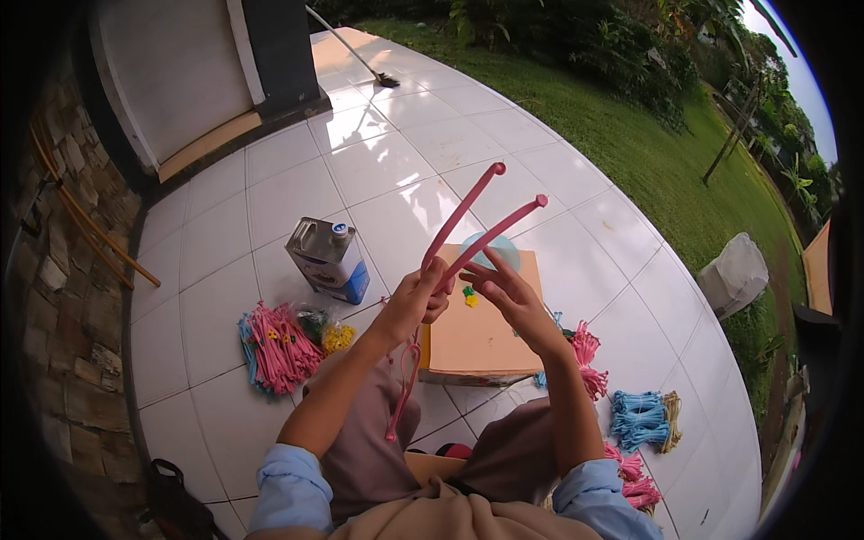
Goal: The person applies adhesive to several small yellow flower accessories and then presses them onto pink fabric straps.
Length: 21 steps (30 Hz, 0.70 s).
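Note:
My left hand is closed around two pink cords with knobbed ends, which slant up and away to the right. Below that hand, a thin pink loop hangs over my leg. My right hand is beside the cords with its fingers stretched apart; whether a fingertip touches the lower cord I cannot tell. Under both hands stands a cardboard box. On its top lie a small green and yellow piece and, at the far edge, a pale blue round dish.
A metal can stands left of the box. Near it lie a pink and blue cord bundle and small yellow pieces. Blue bundles and pink bundles lie on the right. A broom rests farther off; grass borders the tiles.

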Tool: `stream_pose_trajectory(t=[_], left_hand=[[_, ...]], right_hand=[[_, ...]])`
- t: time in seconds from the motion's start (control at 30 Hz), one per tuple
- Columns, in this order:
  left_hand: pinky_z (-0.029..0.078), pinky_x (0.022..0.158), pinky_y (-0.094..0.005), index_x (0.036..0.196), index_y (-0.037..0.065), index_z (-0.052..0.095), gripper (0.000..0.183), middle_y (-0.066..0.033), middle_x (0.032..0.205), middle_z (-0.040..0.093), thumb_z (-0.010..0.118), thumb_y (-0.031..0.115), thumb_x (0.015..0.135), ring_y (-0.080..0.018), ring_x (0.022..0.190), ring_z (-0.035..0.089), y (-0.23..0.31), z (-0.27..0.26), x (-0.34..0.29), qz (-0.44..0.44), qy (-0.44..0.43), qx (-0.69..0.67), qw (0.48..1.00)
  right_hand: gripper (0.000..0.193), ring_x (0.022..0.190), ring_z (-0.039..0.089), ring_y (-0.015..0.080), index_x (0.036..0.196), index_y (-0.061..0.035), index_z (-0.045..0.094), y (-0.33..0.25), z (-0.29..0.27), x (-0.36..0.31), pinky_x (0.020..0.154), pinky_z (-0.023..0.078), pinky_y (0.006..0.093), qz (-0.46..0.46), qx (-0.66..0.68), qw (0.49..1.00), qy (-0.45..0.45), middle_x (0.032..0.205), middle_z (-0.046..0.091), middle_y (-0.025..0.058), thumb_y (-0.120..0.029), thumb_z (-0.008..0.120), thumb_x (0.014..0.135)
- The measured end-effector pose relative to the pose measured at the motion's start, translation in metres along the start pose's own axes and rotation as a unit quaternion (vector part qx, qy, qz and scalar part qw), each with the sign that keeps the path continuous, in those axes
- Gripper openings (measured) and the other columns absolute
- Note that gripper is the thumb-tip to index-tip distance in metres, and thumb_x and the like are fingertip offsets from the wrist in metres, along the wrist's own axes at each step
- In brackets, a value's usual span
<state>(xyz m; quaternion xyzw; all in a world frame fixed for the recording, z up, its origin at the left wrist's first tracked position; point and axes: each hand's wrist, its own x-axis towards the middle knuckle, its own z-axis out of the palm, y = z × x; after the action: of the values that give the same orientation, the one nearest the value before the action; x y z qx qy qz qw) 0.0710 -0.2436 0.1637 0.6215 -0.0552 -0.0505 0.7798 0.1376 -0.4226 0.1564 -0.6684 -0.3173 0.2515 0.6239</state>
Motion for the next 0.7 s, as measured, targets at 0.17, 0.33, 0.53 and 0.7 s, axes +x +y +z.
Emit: stream_pose_trajectory(t=[0.17, 0.33, 0.53, 0.7], left_hand=[[0.027, 0.045, -0.0233, 0.078, 0.006, 0.047, 0.052, 0.0032, 0.057, 0.036, 0.035, 0.056, 0.09, -0.0059, 0.049, 0.032, -0.014, 0.024, -0.007, 0.038, 0.064, 0.265, 0.961], [0.036, 0.049, -0.0285, 0.092, 0.002, 0.051, 0.045, -0.0038, 0.053, 0.043, 0.039, 0.046, 0.092, -0.011, 0.052, 0.046, -0.014, 0.022, -0.011, -0.004, 0.067, 0.362, 0.93], [0.037, 0.05, -0.0218, 0.098, 0.007, 0.041, 0.028, -0.0036, 0.072, 0.048, 0.025, 0.029, 0.098, -0.0088, 0.054, 0.046, -0.025, 0.024, 0.002, 0.195, 0.152, 0.143, 0.958], [0.029, 0.044, -0.0183, 0.087, 0.007, 0.042, 0.032, -0.0011, 0.069, 0.046, 0.026, 0.033, 0.098, -0.0036, 0.049, 0.038, -0.026, 0.045, 0.005, 0.066, 0.114, 0.049, 0.99]], right_hand=[[0.052, 0.115, 0.048, 0.0292, 0.134, 0.0013, 0.026, -0.02, -0.001, 0.0, 0.099, 0.038, 0.0402, -0.103, 0.197, 0.972, 0.08, 0.127, 0.044, 0.0194, -0.021, 0.046, 0.092], [0.046, 0.104, 0.057, 0.0264, 0.13, 0.0029, 0.033, -0.023, -0.01, -0.011, 0.091, 0.045, 0.0357, -0.108, 0.206, 0.964, 0.133, 0.116, 0.053, 0.0199, -0.024, 0.042, 0.093], [0.045, 0.11, 0.052, 0.0302, 0.132, 0.0033, 0.029, -0.03, -0.002, -0.008, 0.097, 0.041, 0.0389, -0.085, 0.261, 0.953, 0.128, 0.119, 0.051, 0.0212, -0.021, 0.038, 0.095], [0.055, 0.119, 0.043, 0.0299, 0.138, -0.0035, 0.011, -0.005, 0.029, -0.001, 0.101, 0.035, 0.0383, -0.159, 0.204, 0.95, 0.177, 0.131, 0.038, 0.021, -0.03, 0.034, 0.096]])
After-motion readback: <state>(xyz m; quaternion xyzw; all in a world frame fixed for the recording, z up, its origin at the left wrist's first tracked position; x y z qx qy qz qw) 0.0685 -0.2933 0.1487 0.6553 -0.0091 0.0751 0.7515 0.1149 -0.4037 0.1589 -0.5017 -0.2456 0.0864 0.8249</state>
